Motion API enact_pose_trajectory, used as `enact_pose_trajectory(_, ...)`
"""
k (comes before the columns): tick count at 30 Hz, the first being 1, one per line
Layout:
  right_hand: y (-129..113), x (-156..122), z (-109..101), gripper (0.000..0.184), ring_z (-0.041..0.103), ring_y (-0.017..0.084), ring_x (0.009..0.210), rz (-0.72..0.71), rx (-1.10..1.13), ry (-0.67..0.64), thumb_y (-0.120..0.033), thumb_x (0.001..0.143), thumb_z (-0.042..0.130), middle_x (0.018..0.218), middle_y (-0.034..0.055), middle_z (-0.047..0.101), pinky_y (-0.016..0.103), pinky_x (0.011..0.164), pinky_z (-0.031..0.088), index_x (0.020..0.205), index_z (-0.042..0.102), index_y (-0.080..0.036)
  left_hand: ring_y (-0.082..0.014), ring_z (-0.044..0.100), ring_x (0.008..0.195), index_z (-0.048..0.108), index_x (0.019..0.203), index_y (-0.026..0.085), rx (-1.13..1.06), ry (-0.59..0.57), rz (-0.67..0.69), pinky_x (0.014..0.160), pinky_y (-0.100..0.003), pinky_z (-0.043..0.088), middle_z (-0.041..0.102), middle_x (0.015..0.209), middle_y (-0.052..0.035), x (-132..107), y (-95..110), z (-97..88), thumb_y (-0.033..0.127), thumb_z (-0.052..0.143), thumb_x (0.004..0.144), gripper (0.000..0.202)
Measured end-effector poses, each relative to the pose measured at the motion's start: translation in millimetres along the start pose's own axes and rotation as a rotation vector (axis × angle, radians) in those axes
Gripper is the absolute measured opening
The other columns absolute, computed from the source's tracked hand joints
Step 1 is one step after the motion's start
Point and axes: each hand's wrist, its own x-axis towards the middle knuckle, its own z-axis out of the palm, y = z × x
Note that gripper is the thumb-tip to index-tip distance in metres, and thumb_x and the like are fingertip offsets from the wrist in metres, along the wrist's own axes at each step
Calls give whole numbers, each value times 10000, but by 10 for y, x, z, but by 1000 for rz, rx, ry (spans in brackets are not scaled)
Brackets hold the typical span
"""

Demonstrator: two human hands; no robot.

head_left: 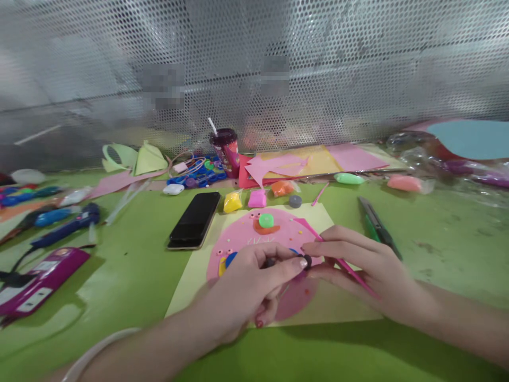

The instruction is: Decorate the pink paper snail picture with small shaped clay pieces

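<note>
On my feed, low in the middle of the frame, the left hand (246, 292) pinched a small dark ball (307, 261) between thumb and forefinger, the other fingers curled under the palm. I saw the right hand (366, 265) meet it from the right side, forefinger stretched out so its tip lay just above the ball, and thumb and fingers clamped on a thin pink stick (358, 278). The stick ran slantwise from the hand's underside up and left across the disc (238, 239). The ball sat at the centre of the picture, over the right part of that pink disc; I could not tell whether it touched the surface.

The disc lay on a pale yellow sheet (186, 286) on the green table (131, 265). Near the disc's upper edge a green bit (266, 220) rested on an orange piece (267, 230), and yellow and blue bits (226, 261) showed at its left edge beside the left hand.

Above the sheet I counted a row of lumps: yellow (233, 202), pink (257, 199), orange (282, 188) and grey (295, 201). A black phone (194, 220) lay just left of the disc. A cutter (377, 225) lay to the right, behind the right hand. A dark cup (225, 151) with a straw stood at centre rear against the mesh wall (318, 63), with pink and yellow papers (302, 162) to its right. Blue pens (67, 225) and a purple pack (37, 281) lay at the left.
</note>
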Motion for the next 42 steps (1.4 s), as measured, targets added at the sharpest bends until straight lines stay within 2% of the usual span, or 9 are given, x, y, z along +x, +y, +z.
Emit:
enact_pose_trajectory(8, -31, -12, -2, 154, 614, 97, 750, 24, 39, 11, -214, 966, 562, 880, 26, 617, 181, 632, 511, 1113, 607, -221, -25, 277, 264, 583, 808, 189, 50, 26, 10, 271, -105, 214, 293, 417, 137, -7, -13, -23, 366, 686, 828, 206)
enact_pose_trajectory(14, -56, 55, -21, 211, 605, 138, 669, 446, 186, -57, -330, 953, 525, 788, 21, 652, 245, 558, 484, 899, 689, -208, -20, 288, 266, 617, 887, 183, 187, 32, 46, 281, -116, 245, 371, 456, 125, -47, 40, -26, 328, 623, 882, 145)
enact_pose_trajectory(18, -117, 103, -1, 224, 567, 142, 646, 591, 271, -82, -398, 900, 589, 731, 2, 629, 258, 575, 451, 808, 690, -220, -19, 363, 293, 608, 912, 176, 263, 50, 68, 296, -110, 250, 477, 529, 89, -45, 62, -33, 337, 620, 885, 164)
enact_pose_trajectory(23, -156, 108, 10, 296, 504, 130, 575, 741, 359, -64, -489, 858, 619, 671, -4, 599, 242, 505, 412, 764, 684, -215, -32, 326, 282, 448, 701, 192, 189, 28, 120, 302, -125, 280, 313, 462, 118, 10, -11, -71, 468, 544, 925, 368)
enact_pose_trajectory(25, -142, 92, 16, 285, 494, 127, 564, 748, 370, -58, -489, 850, 628, 657, -6, 591, 235, 491, 399, 786, 694, -220, -33, 313, 276, 362, 661, 199, 154, 34, 156, 295, -130, 274, 259, 473, 121, 23, -35, -83, 519, 519, 925, 444)
enact_pose_trajectory(27, -125, 80, 24, 260, 473, 117, 545, 725, 368, -44, -468, 850, 637, 633, -19, 566, 229, 484, 377, 774, 693, -226, -36, 322, 279, 447, 739, 200, 200, 52, 143, 302, -131, 275, 262, 476, 127, 17, -30, -85, 480, 525, 932, 350)
enact_pose_trajectory(30, -117, 89, 28, 266, 471, 118, 547, 717, 370, -56, -463, 853, 631, 618, -26, 550, 231, 494, 376, 747, 681, -224, -19, 357, 291, 541, 925, 190, 291, 72, 107, 314, -127, 264, 378, 538, 119, -15, 15, -69, 396, 539, 937, 207)
enact_pose_trajectory(36, -108, 120, 0, 342, 466, 121, 570, 708, 333, -130, -476, 920, 513, 650, -18, 531, 233, 509, 389, 753, 641, -206, 14, 393, 313, 570, 925, 176, 267, 60, 158, 312, -131, 281, 538, 778, 61, -28, 42, -71, 371, 562, 925, 195)
enact_pose_trajectory(42, -78, 83, 5, 260, 560, 147, 683, 733, 391, -121, -462, 890, 592, 791, 7, 653, 250, 588, 437, 863, 686, -221, -6, 354, 295, 585, 922, 193, 230, 49, 175, 303, -134, 280, 462, 625, 93, 11, -11, -102, 402, 589, 910, 209)
